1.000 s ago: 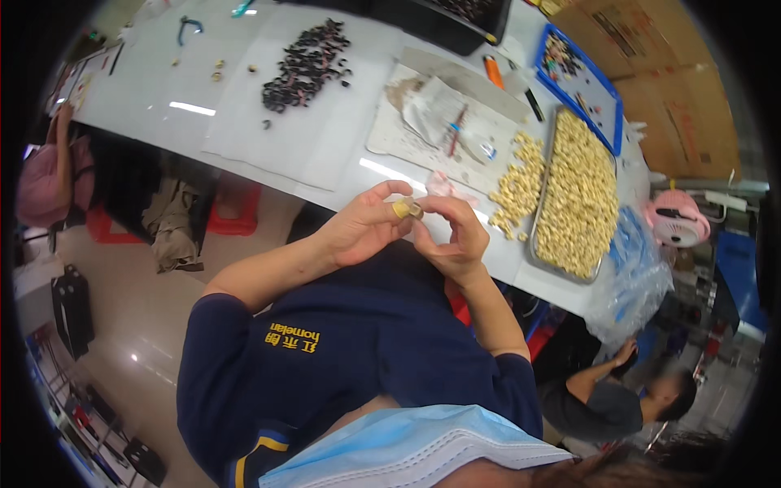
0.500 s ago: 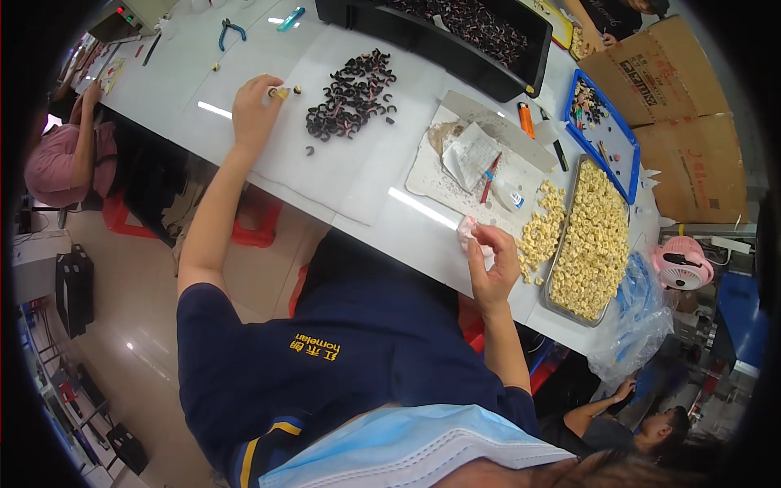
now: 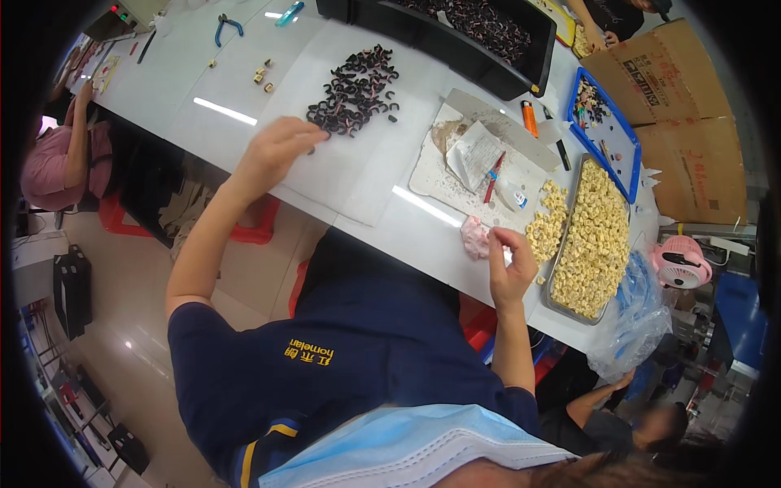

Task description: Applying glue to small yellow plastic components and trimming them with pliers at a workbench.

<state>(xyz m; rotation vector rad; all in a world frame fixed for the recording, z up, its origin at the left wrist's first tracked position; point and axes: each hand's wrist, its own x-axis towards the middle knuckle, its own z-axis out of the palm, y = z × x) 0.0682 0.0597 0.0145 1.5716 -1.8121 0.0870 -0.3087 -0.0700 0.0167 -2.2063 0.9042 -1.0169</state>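
My left hand (image 3: 278, 153) reaches over the white table with its fingers stretched out, their tips at the near edge of a pile of small black curved pieces (image 3: 358, 88). A loose black piece shows just under the fingers. Several small yellowish pieces (image 3: 260, 75) lie beyond this hand, left of the pile. My right hand (image 3: 511, 267) is at the table's near edge with thumb and forefinger curled into a pinch. Its fingertips are at the side of a soft pink lump (image 3: 473, 237); anything small between them is too hard to make out.
A clear tray (image 3: 587, 244) heaped with yellowish pieces stands right, more spilled beside it. An open cardboard piece (image 3: 431, 167) holds papers and a red pen (image 3: 494, 177). A black bin (image 3: 407, 41), blue tray (image 3: 622, 154), orange lighter (image 3: 529, 119) and pliers (image 3: 229, 31) lie farther off. Co-workers sit around.
My left hand has let go of a yellowish piece beside the others and moved right and nearer, to the black pile. My right hand has shifted slightly right, off the top of the pink lump.
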